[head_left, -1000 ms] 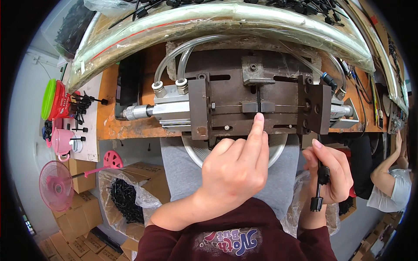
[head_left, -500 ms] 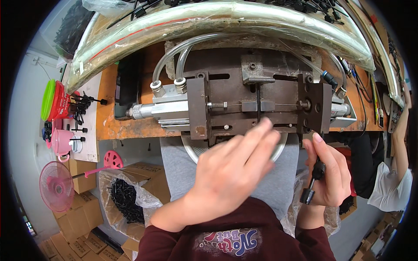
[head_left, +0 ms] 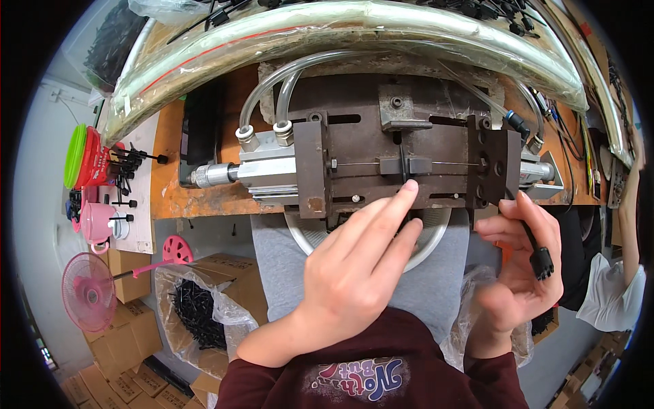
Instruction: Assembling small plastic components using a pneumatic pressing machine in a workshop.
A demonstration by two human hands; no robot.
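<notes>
A dark metal fixture (head_left: 357,143) sits across the bench edge before me, with a small central block (head_left: 388,165) and a thin pin reaching toward it from each side. A slim black rod (head_left: 402,151) stands across the block. My left hand (head_left: 347,273) has its fingers stretched out, the index fingertip at the rod's near end; a dark bit shows by its other fingers, too hidden to name. To the right of the fixture, my right hand (head_left: 521,273) holds a black plastic part with a stem and ribbed end (head_left: 542,263) between curled fingers.
Air cylinders (head_left: 269,170) with clear hoses (head_left: 300,65) flank the fixture. A plastic-wrapped roll (head_left: 354,24) lies behind it. At left are a pink fan (head_left: 88,292) and a bag of black parts (head_left: 197,313). Another person's arm (head_left: 628,204) shows at far right.
Both cylinder rods have drawn outward, away from the central block. My left index finger has settled at the black rod's near end. My right hand has shifted slightly right, turning the black plastic part.
</notes>
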